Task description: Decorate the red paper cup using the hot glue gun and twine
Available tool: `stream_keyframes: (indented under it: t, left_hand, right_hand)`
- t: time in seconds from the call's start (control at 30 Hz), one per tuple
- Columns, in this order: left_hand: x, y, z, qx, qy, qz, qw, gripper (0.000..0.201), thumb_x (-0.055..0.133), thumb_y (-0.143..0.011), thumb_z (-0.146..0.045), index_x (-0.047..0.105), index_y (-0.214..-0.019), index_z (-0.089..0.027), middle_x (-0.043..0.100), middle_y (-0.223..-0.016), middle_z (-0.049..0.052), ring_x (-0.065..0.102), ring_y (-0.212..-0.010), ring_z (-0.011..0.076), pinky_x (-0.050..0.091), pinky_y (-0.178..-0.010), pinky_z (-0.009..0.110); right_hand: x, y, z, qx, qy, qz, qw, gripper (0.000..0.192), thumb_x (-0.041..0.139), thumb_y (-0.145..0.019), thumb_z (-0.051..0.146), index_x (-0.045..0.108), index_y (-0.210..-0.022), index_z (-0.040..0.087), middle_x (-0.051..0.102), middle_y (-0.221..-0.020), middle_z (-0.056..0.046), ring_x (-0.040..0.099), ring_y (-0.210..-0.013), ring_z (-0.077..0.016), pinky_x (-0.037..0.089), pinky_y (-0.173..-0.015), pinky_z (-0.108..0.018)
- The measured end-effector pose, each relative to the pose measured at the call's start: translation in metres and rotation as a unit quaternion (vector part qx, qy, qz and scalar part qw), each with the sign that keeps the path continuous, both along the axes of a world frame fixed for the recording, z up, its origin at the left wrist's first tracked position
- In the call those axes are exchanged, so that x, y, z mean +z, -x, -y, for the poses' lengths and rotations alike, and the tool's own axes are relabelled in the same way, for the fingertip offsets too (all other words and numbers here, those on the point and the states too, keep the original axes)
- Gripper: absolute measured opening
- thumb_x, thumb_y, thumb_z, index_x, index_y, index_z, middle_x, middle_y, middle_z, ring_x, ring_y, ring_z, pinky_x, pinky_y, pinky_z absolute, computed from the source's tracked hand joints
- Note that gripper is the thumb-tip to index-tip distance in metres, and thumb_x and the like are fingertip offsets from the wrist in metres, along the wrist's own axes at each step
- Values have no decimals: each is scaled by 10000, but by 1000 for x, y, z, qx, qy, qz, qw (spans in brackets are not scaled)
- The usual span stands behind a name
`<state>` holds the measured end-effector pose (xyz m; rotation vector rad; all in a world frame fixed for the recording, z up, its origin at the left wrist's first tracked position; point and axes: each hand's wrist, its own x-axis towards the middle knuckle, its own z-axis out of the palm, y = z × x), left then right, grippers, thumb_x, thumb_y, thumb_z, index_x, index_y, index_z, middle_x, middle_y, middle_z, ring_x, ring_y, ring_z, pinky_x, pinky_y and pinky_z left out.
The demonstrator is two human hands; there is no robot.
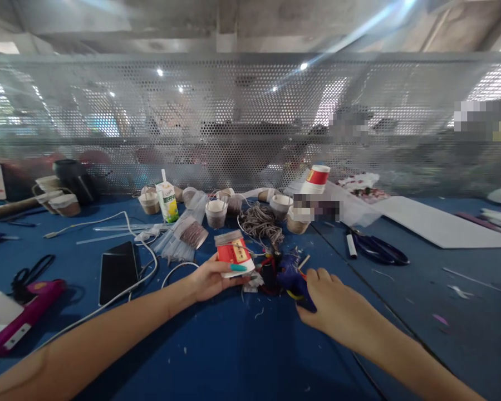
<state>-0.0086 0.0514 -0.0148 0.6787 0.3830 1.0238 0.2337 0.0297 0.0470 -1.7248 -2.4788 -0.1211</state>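
My left hand (211,278) is closed round a red and white paper cup (234,254), tilted on its side. Grey-brown cord wraps the cup's upper end. To its right, my right hand (323,292) grips a blue glue gun (294,278), whose nozzle end is hard to make out among dark items. Behind the two hands lies a loose heap of grey-brown cord (262,223). A cord-wrapped cup (193,233) rests on a clear bag of glue sticks (173,245).
Several cord-trimmed cups (216,214) line the back, with a drink carton (167,201) and stacked red-white cups (317,177). Scissors (378,248) and a white board (438,223) lie right. A phone (117,273), white cable (155,262) and pink power strip (29,317) are left.
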Motion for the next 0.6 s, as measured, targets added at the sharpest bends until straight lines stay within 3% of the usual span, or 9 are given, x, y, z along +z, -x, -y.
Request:
stream_keyframes:
  t: [0.13, 0.2, 0.4, 0.5, 0.6]
  left_hand:
    - [-2, 1, -2, 1, -7, -6, 1000, 600, 744, -540, -114, 572, -1110, -183, 702, -969, 74, 644, -873, 223, 420, -869, 399]
    - [-3, 0, -2, -3, -6, -12, 1000, 558, 744, -538, -123, 591, -1073, -159, 701, -965, 79, 641, -887, 222, 419, -868, 385]
    - [-3, 0, -1, 5, -21, -5, 1000, 537, 734, -565, -142, 588, -1082, -159, 704, -968, 91, 645, -938, 260, 391, -932, 436]
    - [-1, 1, -1, 4, -9, -5, 1000, 471, 723, -586, -147, 601, -1041, -133, 707, -962, 106, 653, -929, 268, 392, -943, 449]
    - [-1, 2, -1, 10, 15, -20, 1000, 456, 733, -574, -148, 609, -1012, -119, 711, -931, 98, 660, -887, 250, 416, -910, 428]
  right_hand:
    - [-8, -1, 0, 8, 127, -105, 986, 141, 578, -712, 217, 437, -715, 210, 575, -579, -43, 584, -463, -214, 368, -408, -281]
    - [-9, -2, -3, 17, 150, -147, 978, 130, 559, -763, 259, 443, -730, 209, 600, -560, -43, 576, -415, -194, 342, -374, -265]
    - [7, -13, -21, 18, 121, -293, 948, 255, 462, -864, 423, 459, -700, 227, 608, -495, -17, 591, -416, -183, 398, -377, -269]
    - [17, -10, -33, 25, 64, -434, 898, 304, 540, -802, 512, 472, -763, 219, 655, -648, -40, 661, -633, -219, 513, -572, -328]
    - [21, -2, -40, 10, 37, -527, 849, 430, 677, -686, 542, 452, -846, 211, 587, -590, 13, 638, -603, -216, 512, -596, -348]
